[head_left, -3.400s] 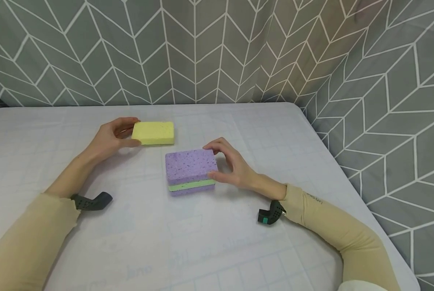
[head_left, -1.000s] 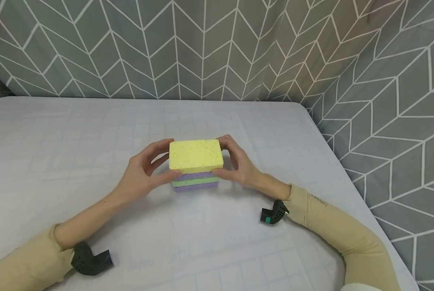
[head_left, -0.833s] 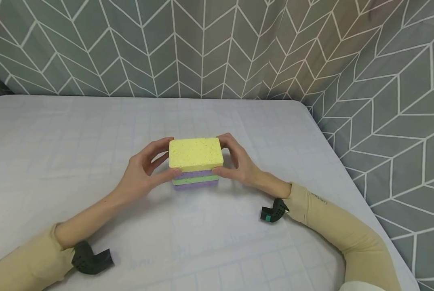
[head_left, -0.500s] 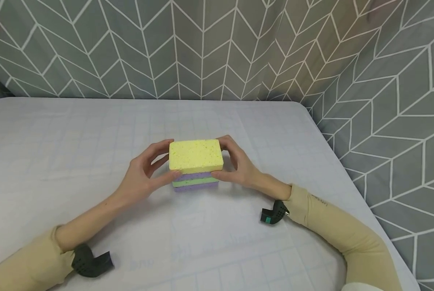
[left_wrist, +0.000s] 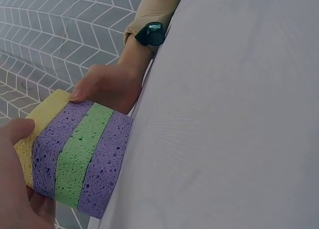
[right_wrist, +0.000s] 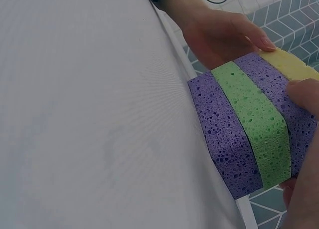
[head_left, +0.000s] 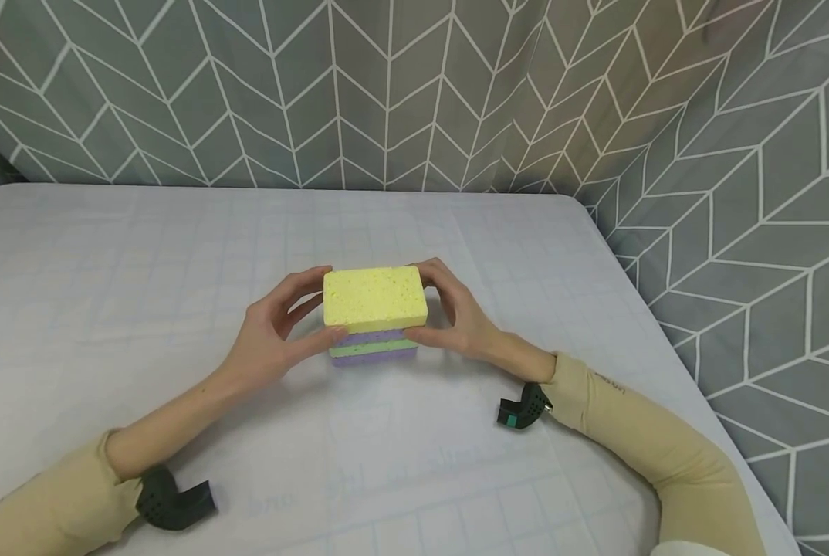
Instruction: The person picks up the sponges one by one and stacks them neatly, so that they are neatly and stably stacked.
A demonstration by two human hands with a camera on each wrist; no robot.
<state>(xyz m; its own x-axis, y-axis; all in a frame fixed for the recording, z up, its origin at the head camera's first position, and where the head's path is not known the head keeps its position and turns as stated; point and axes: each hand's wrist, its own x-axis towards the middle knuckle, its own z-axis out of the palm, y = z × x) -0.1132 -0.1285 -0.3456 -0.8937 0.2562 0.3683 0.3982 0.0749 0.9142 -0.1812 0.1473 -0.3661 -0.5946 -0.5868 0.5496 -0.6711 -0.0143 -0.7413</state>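
Note:
Four-layer stack of sponges stands mid-table in the head view: a yellow sponge [head_left: 375, 297] on top, then a purple sponge [left_wrist: 55, 144], a green sponge [right_wrist: 256, 124] and another purple sponge [right_wrist: 224, 134] at the bottom. My left hand [head_left: 269, 332] pinches the yellow sponge by its left end, thumb on the near edge, fingers at the far edge. From the right, my right hand [head_left: 459, 316] grips the upper purple sponge, its thumb just below the yellow edge. Most of its fingers are hidden behind the stack.
A white sheet with faint grid lines covers the table [head_left: 178, 232]. Grey patterned curtain [head_left: 345, 93] hangs behind and along the right side. Dark wrist cameras [head_left: 522, 405] sit at both beige sleeves [head_left: 637, 425].
Since the oldest frame, my left hand has brought the yellow sponge right and nearer, onto the purple one. Over the last second, only my right thumb has shifted slightly.

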